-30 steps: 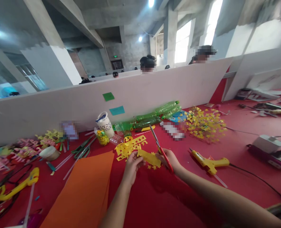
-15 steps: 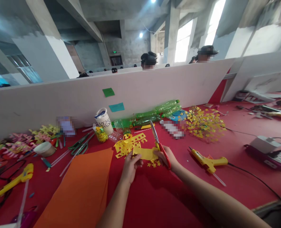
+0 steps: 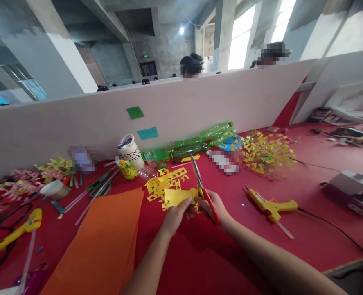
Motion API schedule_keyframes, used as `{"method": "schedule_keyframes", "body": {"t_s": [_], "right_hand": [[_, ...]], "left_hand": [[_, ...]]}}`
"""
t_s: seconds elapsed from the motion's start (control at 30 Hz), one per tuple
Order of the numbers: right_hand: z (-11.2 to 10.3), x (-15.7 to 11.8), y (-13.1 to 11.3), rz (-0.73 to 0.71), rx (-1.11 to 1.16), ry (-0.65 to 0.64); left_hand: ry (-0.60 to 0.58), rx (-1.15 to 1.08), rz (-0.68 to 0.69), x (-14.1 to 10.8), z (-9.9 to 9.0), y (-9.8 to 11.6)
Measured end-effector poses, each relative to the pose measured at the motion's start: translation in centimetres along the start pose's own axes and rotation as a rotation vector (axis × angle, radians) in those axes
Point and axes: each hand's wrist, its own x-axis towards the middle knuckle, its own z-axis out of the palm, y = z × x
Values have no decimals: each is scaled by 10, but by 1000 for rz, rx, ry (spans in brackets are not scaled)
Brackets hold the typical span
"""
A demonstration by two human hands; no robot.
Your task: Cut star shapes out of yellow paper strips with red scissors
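Observation:
A strip of plain yellow paper (image 3: 176, 197) is pinched by my left hand (image 3: 179, 214) at its near edge. My right hand (image 3: 213, 206) grips red-handled scissors (image 3: 198, 174), whose blades point up and away from me. The fingers of that hand also touch the strip's right end. Under and beyond the paper lie yellow scraps (image 3: 156, 185) with star-shaped holes. A few small cut stars (image 3: 197, 209) show partly, mostly hidden by my hands. Whether the scissor blades are apart is hard to tell.
Orange sheets (image 3: 98, 241) lie left of my arms. A yellow glue gun (image 3: 271, 207) rests at the right, another glue gun (image 3: 18, 233) at the far left. Green plastic bottles (image 3: 196, 143), a white cup (image 3: 130, 151) and a bunch of yellow stars (image 3: 264, 153) stand near the white partition (image 3: 107, 119).
My left hand has slid right along the yellow strip, close to my right hand. The strip's left end has shifted left, and the small stars are now mostly covered. The view has tilted slightly.

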Motion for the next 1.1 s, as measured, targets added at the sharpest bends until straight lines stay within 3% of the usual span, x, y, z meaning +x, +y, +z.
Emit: {"method": "schedule_keyframes", "body": {"t_s": [0.13,0.37,0.57,0.73,0.97,1.1], "right_hand": [[-2,1,-11,-8,-5,3],[-11,8,-17,38,-112,-91],[-21,4,-6,-30,-519,-250],[-19,-4,-6,-41,-753,-296],[-14,-13,-20,-9,-772,-356],[-12,-14,-22,-4,-798,-383]], "left_hand": [[-73,-47,42,7,0,10],[145,-216,22,16,-3,1],[314,-398,37,18,-25,0],[468,-444,133,16,-24,6],[637,-457,194,16,-20,5],[653,-481,176,16,-21,5]]}}
